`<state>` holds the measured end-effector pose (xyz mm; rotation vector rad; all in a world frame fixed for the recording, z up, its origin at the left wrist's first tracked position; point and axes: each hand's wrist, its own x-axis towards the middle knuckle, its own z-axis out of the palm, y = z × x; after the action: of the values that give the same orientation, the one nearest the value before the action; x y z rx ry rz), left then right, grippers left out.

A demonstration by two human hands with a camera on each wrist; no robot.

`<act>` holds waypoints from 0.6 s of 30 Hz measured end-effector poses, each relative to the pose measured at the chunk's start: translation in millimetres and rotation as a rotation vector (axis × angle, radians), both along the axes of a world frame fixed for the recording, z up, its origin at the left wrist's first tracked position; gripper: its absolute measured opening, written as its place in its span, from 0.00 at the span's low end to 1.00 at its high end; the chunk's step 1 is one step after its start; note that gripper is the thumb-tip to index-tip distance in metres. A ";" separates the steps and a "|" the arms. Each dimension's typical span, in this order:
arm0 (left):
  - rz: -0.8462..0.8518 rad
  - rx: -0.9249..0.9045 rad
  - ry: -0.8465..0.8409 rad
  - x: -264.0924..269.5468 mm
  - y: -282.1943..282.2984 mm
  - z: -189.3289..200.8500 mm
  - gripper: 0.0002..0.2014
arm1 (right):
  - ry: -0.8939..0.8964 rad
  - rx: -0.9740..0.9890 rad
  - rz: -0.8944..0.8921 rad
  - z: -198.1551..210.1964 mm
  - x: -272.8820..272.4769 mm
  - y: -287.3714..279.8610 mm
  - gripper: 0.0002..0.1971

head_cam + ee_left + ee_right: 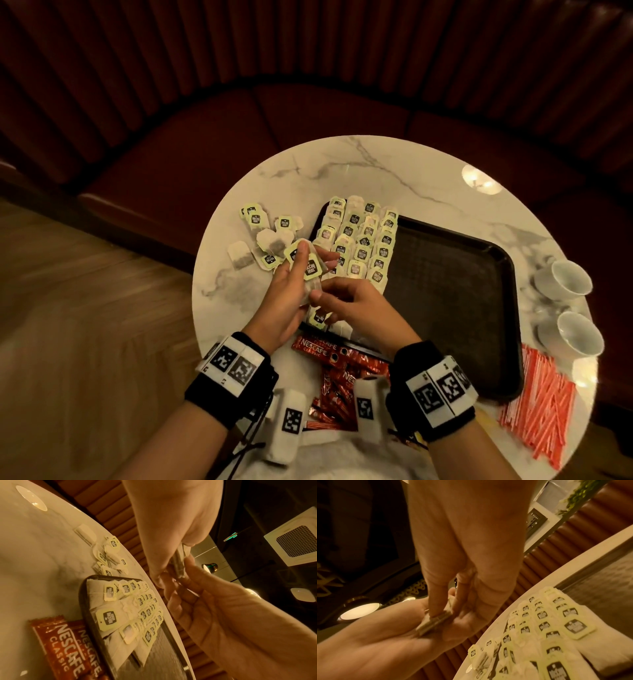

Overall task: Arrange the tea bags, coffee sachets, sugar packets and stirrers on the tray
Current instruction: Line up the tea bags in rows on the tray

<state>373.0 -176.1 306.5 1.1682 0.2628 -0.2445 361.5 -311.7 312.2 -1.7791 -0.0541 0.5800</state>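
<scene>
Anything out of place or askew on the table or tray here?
One tea bag among the loose pile left of the tray lies apart, with no tag showing. The tea-bag rows overlap unevenly. Nothing spilled or damaged.

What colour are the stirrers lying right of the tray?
The stirrers are orange-red and white striped, best seen in the head view.
</scene>
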 end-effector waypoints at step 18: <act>0.037 0.031 -0.051 2.5 11.9 -0.9 0.25 | -0.064 0.204 -0.259 3.7 -0.4 -23.1 0.10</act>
<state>375.4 -164.2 305.7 1.1971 0.2441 -0.1785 361.1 -334.8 315.9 -1.5743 0.0706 0.3187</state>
